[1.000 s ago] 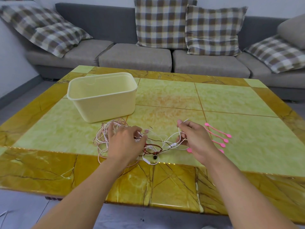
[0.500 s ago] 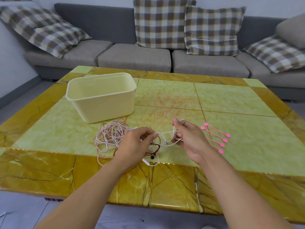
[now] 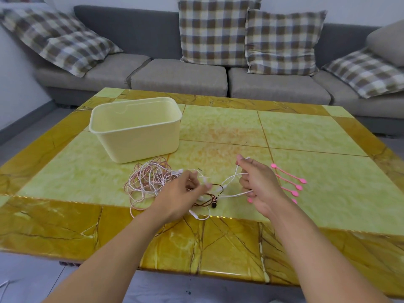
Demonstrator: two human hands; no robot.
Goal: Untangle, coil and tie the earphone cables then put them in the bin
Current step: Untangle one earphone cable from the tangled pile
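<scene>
Head view: looking down at a green and yellow marble worktop [image 3: 306,149] with a grey sofa [image 3: 179,77] behind it, so a pretty ordinary living room setup.
Cable tangle: big messy pile of pinkish white earphone cables [image 3: 148,182] lying on the worktop, just in front of the bin and left of centre. Not coiled or tied at all yet.
Brown cable: a darker brown strand [image 3: 209,199] is mixed in near the front of the pile, with a small dark earbud tip [image 3: 213,206] lying on the worktop.
Left hand: left hand [image 3: 179,197] sits at the right edge of the pile, grip closed with fingers and thumb pinching some strands. Which exact strand it has, I can't tell.
Right hand: right hand [image 3: 260,182] is raised a bit above the worktop, grip closed around a white cable [image 3: 231,178] that loops round its fingers. That cable runs across the gap to the left hand.
Bin: pale yellow plastic bin [image 3: 135,130] standing upright, back left on the worktop, no cables in it.
Ties: a row of pink cable ties [image 3: 290,181] lying flat just right of the right hand, partly hidden behind it.
Cushions: checked cushions [image 3: 216,31] propped along the sofa back.
</scene>
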